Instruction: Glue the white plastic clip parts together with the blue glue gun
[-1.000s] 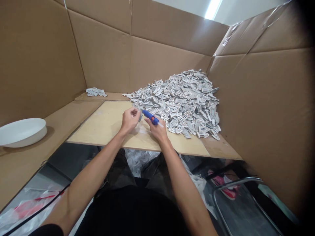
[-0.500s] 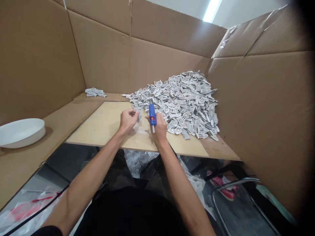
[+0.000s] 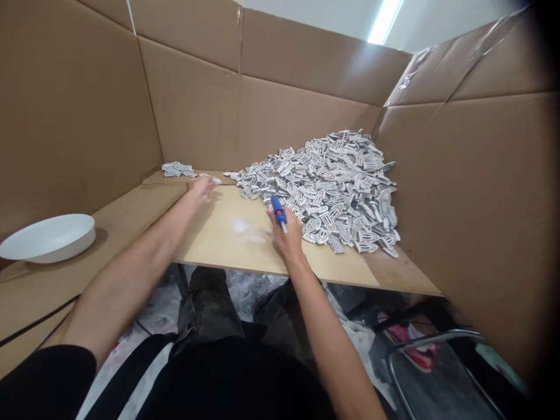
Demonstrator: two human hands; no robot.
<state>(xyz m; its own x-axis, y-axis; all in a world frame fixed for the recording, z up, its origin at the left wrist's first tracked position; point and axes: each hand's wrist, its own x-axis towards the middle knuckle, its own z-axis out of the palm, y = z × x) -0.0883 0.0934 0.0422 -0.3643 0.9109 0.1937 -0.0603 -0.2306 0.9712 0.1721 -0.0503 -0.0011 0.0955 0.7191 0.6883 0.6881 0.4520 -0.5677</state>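
Note:
My right hand (image 3: 286,230) is wrapped round a blue glue gun (image 3: 278,211) with a pale stick at its rear, beside the front of a large heap of grey-white slotted pieces (image 3: 332,181). At the back left, my left hand (image 3: 202,189) reaches over the board, close to a small pile of similar pieces (image 3: 178,170). Its fingers are blurred, with something whitish at their tips, so its grip is unclear. Pale smears (image 3: 240,224) mark the yellowish board (image 3: 223,245) between the hands.
Cardboard walls (image 3: 301,52) enclose the work surface at the back and sides. On the left stands a white bowl (image 3: 50,238). Below the board's right side are a metal-framed chair (image 3: 437,337) and a pink-red shoe (image 3: 417,353). Clear plastic lies under the board.
My left hand has moved away from beside the glue gun, left and back towards the small pile. The right hand still holds the glue gun, now tilted. The view has shifted slightly.

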